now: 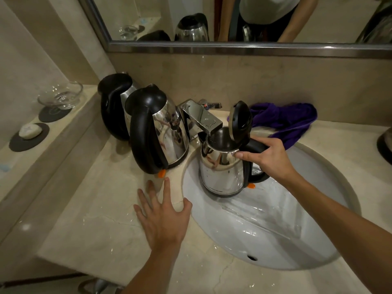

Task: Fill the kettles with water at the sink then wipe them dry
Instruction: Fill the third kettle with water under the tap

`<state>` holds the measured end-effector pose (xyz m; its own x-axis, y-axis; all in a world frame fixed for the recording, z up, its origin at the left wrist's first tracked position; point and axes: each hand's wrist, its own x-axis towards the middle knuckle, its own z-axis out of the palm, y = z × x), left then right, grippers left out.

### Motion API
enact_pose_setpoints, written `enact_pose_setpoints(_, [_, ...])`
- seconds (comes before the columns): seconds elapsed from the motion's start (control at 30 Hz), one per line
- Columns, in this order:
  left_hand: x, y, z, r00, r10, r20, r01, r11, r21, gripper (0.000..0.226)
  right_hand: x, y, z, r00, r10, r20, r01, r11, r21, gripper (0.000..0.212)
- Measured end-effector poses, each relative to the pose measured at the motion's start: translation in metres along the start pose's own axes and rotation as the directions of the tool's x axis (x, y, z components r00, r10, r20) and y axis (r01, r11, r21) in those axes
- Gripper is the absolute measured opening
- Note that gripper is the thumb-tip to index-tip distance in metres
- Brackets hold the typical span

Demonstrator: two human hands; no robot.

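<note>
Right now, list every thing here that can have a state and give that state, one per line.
Kettle under the faucet: lid open, upright, held over the basin.
Front counter kettle: lid shut, upright.
Rear counter kettle: lid shut, upright.
Faucet: spout over the open kettle; flow cannot be told.
Purple cloth: crumpled, lying unused behind the sink.
Right hand: grips the kettle handle.
Left hand: flat on the counter.

A bathroom vanity: a white oval sink (pixel 275 225) set in a beige marble surface (pixel 95 209), a chrome tap (pixel 199 117) at 12 o'clock beneath a framed mirror (pixel 233 48), and a soap bar (pixel 29 130) at 9 o'clock.
</note>
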<state>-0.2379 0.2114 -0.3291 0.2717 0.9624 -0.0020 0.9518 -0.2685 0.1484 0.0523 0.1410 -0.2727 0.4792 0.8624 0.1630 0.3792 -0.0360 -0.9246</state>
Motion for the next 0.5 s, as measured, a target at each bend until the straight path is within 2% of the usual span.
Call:
enact_pose_setpoints(0.07, [-0.003,0.000,-0.006,1.000,0.006,0.010,-0.006,0.998,-0.066,0.073,0.000,-0.003,-0.001,1.000,0.014,-0.001,-0.014,1.000,-0.001,0.049])
enact_pose_setpoints(0.13, [-0.005,0.008,-0.019,0.998,0.042,-0.051,-0.053,0.970,-0.239,0.064,-0.001,-0.002,-0.002,0.999,0.033,0.003,-0.033,0.999,0.006,0.051])
enact_pose_setpoints(0.2, [0.000,0.024,-0.042,0.987,0.101,-0.121,-0.146,0.883,-0.446,0.057,-0.001,-0.004,-0.002,0.999,0.051,0.005,-0.051,0.999,0.012,0.057])
enact_pose_setpoints(0.3, [0.023,0.059,-0.090,0.943,0.228,-0.244,-0.332,0.726,-0.602,0.048,0.000,-0.004,-0.002,0.997,0.075,0.002,-0.075,0.997,0.006,0.067])
enact_pose_setpoints(0.4, [0.064,0.097,-0.134,0.894,0.373,-0.249,-0.443,0.651,-0.617,0.046,0.000,-0.007,-0.005,0.994,0.109,0.014,-0.109,0.994,0.003,0.073])
enact_pose_setpoints(0.5, [0.117,0.131,-0.160,0.852,0.473,-0.225,-0.517,0.692,-0.503,0.044,-0.001,-0.008,-0.006,0.989,0.145,0.023,-0.145,0.989,-0.003,0.076])
